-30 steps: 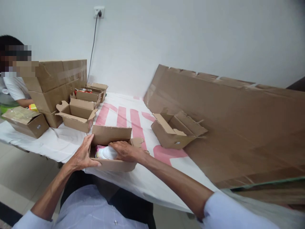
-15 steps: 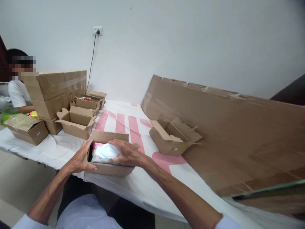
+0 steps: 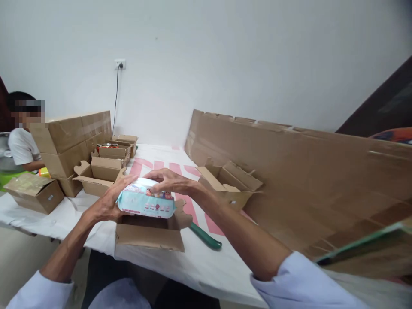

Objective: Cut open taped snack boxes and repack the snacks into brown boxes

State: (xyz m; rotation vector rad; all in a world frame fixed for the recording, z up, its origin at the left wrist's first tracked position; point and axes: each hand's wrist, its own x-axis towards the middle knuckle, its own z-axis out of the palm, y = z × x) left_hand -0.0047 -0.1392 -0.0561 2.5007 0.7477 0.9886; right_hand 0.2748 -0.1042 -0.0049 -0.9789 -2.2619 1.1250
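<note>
A pack of wet wipes (image 3: 146, 201), light blue and pink with a white lid, is held up over an open cardboard box (image 3: 149, 238) at the table's front edge. My left hand (image 3: 111, 199) grips the pack's left end. From above, my right hand (image 3: 169, 180) curls round the top by the lid, fingers closed on it. The pack tilts so its printed long side faces me. Behind it the box's far wall is hidden; its right flap stands out. Beside the box lies a dark green handle (image 3: 206, 237), its other end out of sight.
Open cardboard boxes stand at the left (image 3: 99, 171) and right (image 3: 230, 182). Stacked cartons (image 3: 69, 150) and a taped box (image 3: 34, 193) are on the left, with a person (image 3: 22, 146) beyond. A large cardboard sheet (image 3: 289, 184) leans along the right side.
Both hands have lifted the pack of wet wipes up out of the cardboard box and tipped it. The green handle has come into view. The camera view has shifted slightly.
</note>
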